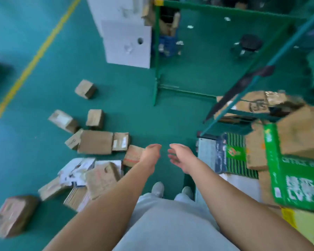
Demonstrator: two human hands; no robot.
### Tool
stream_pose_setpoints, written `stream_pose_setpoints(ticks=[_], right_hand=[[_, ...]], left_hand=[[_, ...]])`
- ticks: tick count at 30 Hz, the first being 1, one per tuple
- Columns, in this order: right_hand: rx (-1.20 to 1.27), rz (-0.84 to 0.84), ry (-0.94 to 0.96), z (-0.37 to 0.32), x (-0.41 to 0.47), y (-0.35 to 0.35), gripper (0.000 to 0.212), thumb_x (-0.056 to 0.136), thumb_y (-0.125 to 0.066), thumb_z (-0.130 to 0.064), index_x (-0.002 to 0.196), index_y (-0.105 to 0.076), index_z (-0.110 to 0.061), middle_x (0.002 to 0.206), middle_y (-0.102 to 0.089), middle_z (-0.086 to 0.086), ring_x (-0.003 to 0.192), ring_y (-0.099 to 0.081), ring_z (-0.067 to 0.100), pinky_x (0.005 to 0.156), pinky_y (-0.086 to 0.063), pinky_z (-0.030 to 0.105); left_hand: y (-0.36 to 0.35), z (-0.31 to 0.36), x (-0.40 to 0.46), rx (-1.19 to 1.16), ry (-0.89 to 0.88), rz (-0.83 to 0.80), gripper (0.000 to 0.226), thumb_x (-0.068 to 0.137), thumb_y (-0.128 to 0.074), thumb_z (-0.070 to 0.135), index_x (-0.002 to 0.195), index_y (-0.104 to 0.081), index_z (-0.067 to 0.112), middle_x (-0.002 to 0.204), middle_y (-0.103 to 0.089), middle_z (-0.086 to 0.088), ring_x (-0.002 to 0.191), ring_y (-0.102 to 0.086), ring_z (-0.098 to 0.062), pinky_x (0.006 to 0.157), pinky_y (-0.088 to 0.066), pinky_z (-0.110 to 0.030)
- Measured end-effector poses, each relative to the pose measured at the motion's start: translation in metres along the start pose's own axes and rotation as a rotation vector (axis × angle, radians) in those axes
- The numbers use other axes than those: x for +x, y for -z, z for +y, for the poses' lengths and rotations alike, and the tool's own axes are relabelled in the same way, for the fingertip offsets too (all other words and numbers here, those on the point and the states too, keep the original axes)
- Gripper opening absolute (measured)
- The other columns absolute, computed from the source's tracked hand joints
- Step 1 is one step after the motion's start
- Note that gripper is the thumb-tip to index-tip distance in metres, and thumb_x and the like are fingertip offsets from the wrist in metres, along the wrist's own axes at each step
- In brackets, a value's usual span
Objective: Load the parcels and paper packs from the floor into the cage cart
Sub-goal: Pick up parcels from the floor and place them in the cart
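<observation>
With fingers bare, parcels leftward.

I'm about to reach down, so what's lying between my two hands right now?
Nothing: the head view shows only bare green floor in the gap between the left hand and the right hand. Both hands hold nothing.

Green floor, yellow line, black stool.

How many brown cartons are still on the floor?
10: far carton; two behind the row; four in the row; two in the near heap; one nearest left. The heap's striped bundle and white packs may hide more.
</observation>
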State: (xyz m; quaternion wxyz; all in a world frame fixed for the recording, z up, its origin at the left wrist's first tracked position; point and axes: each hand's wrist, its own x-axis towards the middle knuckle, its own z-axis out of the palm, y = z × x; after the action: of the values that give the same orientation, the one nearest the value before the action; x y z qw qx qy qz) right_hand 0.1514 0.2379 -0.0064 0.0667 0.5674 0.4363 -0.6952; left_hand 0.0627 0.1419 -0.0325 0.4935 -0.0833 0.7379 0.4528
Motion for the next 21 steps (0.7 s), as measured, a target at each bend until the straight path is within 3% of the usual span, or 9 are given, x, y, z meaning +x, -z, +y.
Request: stream_pose_setpoints(ticks=[3,7,10,13,15,17,18,21], right_hand=[[-0.115,-0.086,-0.015,-0.008,0.010,-0.028,0.015,0.105,-0.054,-0.026,0.117,-0.062,-0.020,0.112,-0.067,0.003,0.093,-0.062,0.018,0.081,-0.052,0.029],[-0.273,-0.195,-0.039,-0.017,0.022,-0.054,0.012,0.104,-0.052,-0.021,0.108,-0.063,-0.020,0.108,-0.065,0.002,0.083,-0.062,0.014,0.076,-0.050,0.028],[-0.393,-0.270,-0.045,-0.027,0.031,-0.064,0.012,0.104,-0.051,-0.021,0.100,-0.062,-0.020,0.107,-0.064,0.004,0.089,-0.061,0.018,0.081,-0.052,0.030],[-0.455,-0.348,-0.027,-0.043,0.042,-0.068,0.018,0.104,-0.052,-0.022,0.116,-0.063,-0.016,0.104,-0.062,0.007,0.087,-0.057,0.019,0.078,-0.050,0.031],[-0.493,-0.392,-0.016,-0.054,0.049,-0.069,0.020,0.104,-0.051,-0.020,0.117,-0.063,-0.012,0.101,-0.060,0.007,0.086,-0.054,0.020,0.071,-0.046,0.030],[-0.546,-0.424,-0.033,-0.061,0.053,-0.067,0.014,0.104,-0.050,-0.021,0.104,-0.063,-0.016,0.103,-0.060,0.006,0.090,-0.054,0.021,0.072,-0.045,0.030],[-0.577,-0.439,-0.042,-0.063,0.055,-0.065,0.013,0.105,-0.050,-0.022,0.102,-0.062,-0.019,0.105,-0.062,0.006,0.091,-0.056,0.021,0.075,-0.047,0.031],[-0.638,-0.459,-0.054,-0.064,0.063,-0.060,0.012,0.106,-0.050,-0.024,0.105,-0.062,-0.019,0.110,-0.066,0.006,0.094,-0.059,0.020,0.088,-0.052,0.034]], left_hand=[[0.028,-0.011,0.007,-0.090,0.053,0.089,0.014,0.100,-0.052,0.025,0.091,-0.062,0.022,0.108,-0.063,-0.005,0.102,-0.059,-0.024,0.090,-0.043,-0.035],[0.050,-0.022,0.004,-0.225,0.135,0.219,0.025,0.100,-0.053,0.028,0.120,-0.063,0.018,0.100,-0.065,-0.006,0.099,-0.060,-0.025,0.078,-0.041,-0.033],[0.054,-0.020,-0.005,-0.312,0.192,0.330,0.025,0.099,-0.052,0.023,0.122,-0.062,0.020,0.095,-0.063,-0.003,0.096,-0.060,-0.022,0.076,-0.041,-0.031],[0.047,-0.017,-0.009,-0.397,0.221,0.395,0.034,0.096,-0.052,0.021,0.128,-0.064,0.018,0.094,-0.062,-0.004,0.091,-0.054,-0.022,0.064,-0.037,-0.028],[0.038,-0.017,-0.007,-0.451,0.224,0.429,0.039,0.096,-0.052,0.023,0.132,-0.064,0.018,0.117,-0.068,-0.010,0.099,-0.058,-0.024,0.075,-0.045,-0.031],[0.028,-0.015,-0.011,-0.501,0.226,0.457,0.037,0.097,-0.054,0.024,0.131,-0.064,0.015,0.133,-0.065,-0.012,0.114,-0.062,-0.029,0.093,-0.050,-0.040],[0.022,-0.014,-0.014,-0.526,0.217,0.471,0.032,0.099,-0.054,0.023,0.127,-0.065,0.013,0.126,-0.067,-0.012,0.113,-0.063,-0.029,0.094,-0.051,-0.039],[0.010,-0.017,-0.017,-0.589,0.187,0.528,0.015,0.102,-0.051,0.015,0.100,-0.066,0.017,0.088,-0.061,-0.001,0.080,-0.056,-0.017,0.063,-0.042,-0.027]])
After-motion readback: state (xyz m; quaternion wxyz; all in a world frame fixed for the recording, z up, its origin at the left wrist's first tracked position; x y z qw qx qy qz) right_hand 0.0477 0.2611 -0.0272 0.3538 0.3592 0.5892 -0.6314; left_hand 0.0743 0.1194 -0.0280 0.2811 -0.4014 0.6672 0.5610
